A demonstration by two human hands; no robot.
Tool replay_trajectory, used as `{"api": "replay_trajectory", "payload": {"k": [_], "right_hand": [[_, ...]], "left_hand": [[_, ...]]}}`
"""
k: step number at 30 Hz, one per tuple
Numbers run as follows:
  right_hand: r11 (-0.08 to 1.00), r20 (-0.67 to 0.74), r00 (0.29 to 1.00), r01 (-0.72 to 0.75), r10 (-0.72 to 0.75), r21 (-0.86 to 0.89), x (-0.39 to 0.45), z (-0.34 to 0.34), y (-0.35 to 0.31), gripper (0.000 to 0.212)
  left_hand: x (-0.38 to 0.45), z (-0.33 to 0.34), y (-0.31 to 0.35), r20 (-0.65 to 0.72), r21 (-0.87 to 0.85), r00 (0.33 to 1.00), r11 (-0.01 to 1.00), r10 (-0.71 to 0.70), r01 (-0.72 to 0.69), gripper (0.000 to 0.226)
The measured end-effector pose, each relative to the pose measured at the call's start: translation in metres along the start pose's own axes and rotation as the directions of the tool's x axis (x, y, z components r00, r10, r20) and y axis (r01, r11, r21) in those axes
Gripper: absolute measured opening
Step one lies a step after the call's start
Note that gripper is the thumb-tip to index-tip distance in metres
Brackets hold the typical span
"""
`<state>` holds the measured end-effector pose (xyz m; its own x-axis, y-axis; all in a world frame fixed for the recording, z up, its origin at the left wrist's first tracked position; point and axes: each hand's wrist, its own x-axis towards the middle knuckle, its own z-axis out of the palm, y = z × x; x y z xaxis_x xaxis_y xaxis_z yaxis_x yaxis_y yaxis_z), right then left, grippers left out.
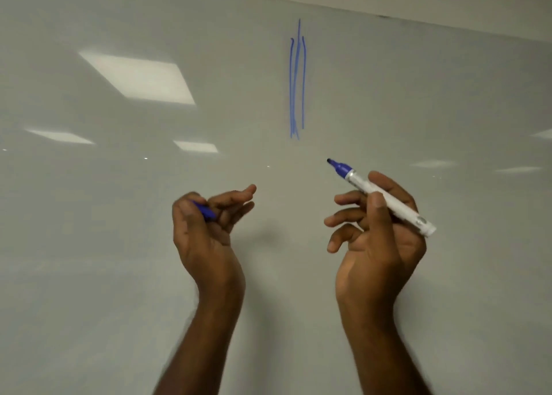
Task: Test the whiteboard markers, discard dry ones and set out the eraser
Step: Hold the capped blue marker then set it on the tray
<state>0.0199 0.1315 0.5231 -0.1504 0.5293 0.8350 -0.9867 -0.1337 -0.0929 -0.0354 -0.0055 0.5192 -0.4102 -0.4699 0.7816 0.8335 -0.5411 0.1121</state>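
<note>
Glossy white board fills nearly the whole view, ceiling lights mirrored in it. On it, upper centre, a bunch of blue lines, solid and dark, so I'd judge this pen's ink OK, not a discard.

My right hand is up in front of the board w/ fingers and thumb curled round the marker, gripping it at mid-barrel. Its uncapped tip points up-left, off the board, below the lines. My left hand is level w/ it, well apart; thumb and forefinger pinch the blue cap, other fingers loosely spread. Hand's a bit blurred, so cap mostly hidden.

Handling: marker looks light, stiff plastic, smooth barrel, prob slippery if held near the end. Mid-barrel hold is right; keeps the wet tip clear of skin. Cap is tiny, easy to drop, needs a firm pinch and square alignment to click on.

Next, as I read it: recap, set aside as good. Eraser and other markers not in view.
</note>
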Motion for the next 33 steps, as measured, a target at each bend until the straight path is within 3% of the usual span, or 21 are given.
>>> {"api": "replay_trajectory", "payload": {"k": [5,11,16,23,26,33], "right_hand": [[0.992,-0.086,0.989,-0.121,0.123,0.022,-0.043,0.008,0.011,0.026],[0.968,-0.136,0.958,-0.247,0.252,0.051,-0.073,0.016,0.016,0.026],[0.945,-0.142,0.939,-0.323,0.312,-0.06,-0.077,0.014,0.014,0.024],[0.894,-0.137,0.902,-0.427,0.41,-0.136,-0.076,0.011,0.01,0.028],[0.884,-0.151,0.899,-0.434,0.411,-0.174,-0.077,0.011,0.009,0.037],[0.872,-0.15,0.915,-0.402,0.373,-0.281,-0.08,0.007,0.008,0.032]], "left_hand": [[-0.039,-0.003,-0.001,-0.073,-0.187,0.961,0.95,-0.266,0.248,0.033],[-0.071,0.005,0.002,-0.02,-0.383,0.881,0.817,-0.474,0.431,0.034],[-0.077,0.005,0.002,-0.027,-0.387,0.883,0.819,-0.468,0.423,0.023],[-0.084,0.008,0.001,0.012,-0.448,0.811,0.722,-0.586,0.528,0.027],[-0.087,0.01,0.003,0.022,-0.444,0.821,0.73,-0.571,0.52,0.026],[-0.092,0.011,0.002,0.055,-0.351,0.852,0.788,-0.521,0.505,0.03]]}}
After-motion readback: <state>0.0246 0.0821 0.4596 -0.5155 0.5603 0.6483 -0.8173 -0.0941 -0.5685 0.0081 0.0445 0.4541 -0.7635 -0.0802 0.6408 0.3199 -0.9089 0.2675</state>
